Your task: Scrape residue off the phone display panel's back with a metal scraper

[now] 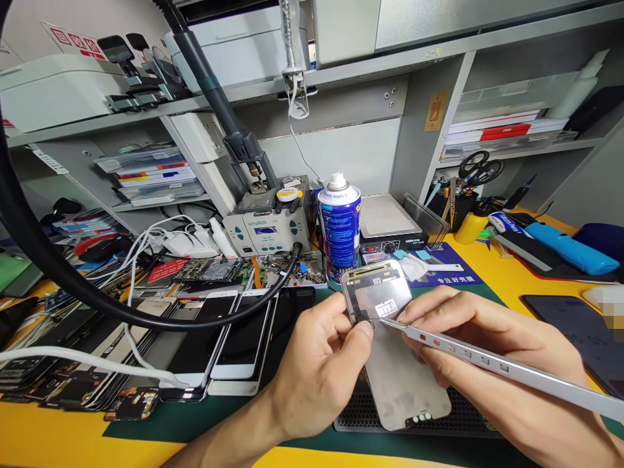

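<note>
Silver-grey metal is forming the back of a phone display panel [402, 370], which the head view is showing at the right of centre, tilting above a black perforated pad [470, 411] on the green work mat [190, 426].

Left hand [324, 364]: thumb and fingers are pinching the panel's left edge toward its far end. Right hand [492, 325]: fingers are closing around a slim metal hand tool [480, 361], possibly tweezers, whose tip is meeting the panel near a dark flex strip [363, 313]. Whether the right fingertips are also touching the panel, I cannot tell.

Step in hand, as judged: the tool is working at the strip area, just below a white label [386, 307]. The next move is probably calling for a firm left pinch and a shallow tip angle, since a slip could be scoring the thin strip.

Materials: the panel is showing rounded corners, a glossier far half and a matt, smudged near half. The tool's flat shank is carrying a row of squarish holes. Beyond, a glossy blue cylindrical spray can [338, 227] is standing upright beside a grey box-shaped hot-air station [268, 227]; a smooth black hose [146, 318] is curving across the left.
</note>
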The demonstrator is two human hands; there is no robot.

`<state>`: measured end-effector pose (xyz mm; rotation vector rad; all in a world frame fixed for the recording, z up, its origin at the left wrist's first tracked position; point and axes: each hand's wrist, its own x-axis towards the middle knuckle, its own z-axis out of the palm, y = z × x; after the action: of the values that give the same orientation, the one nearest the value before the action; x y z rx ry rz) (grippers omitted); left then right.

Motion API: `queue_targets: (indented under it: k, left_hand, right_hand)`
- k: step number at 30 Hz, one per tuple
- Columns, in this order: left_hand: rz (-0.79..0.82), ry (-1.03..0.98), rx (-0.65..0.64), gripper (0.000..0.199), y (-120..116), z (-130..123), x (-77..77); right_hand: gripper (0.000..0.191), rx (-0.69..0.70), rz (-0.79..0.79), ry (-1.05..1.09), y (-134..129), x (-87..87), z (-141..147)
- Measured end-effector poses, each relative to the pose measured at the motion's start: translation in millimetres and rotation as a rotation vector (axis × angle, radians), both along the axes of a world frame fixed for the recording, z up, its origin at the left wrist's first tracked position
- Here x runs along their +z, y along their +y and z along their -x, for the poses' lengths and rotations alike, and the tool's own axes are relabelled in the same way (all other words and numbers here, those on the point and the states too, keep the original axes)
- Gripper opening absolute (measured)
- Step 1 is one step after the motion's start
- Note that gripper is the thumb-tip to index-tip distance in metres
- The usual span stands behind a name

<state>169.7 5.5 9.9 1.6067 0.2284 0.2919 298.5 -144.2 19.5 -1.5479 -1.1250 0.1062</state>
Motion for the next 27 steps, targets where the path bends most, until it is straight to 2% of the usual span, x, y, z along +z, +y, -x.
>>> queue_targets:
  k: [27]
  left_hand:
    - [-0.014, 0.012, 0.019, 0.028, 0.0, 1.4, -1.2]
  right_hand:
    - [0.012, 0.059, 0.000, 0.007, 0.5, 1.8, -0.3]
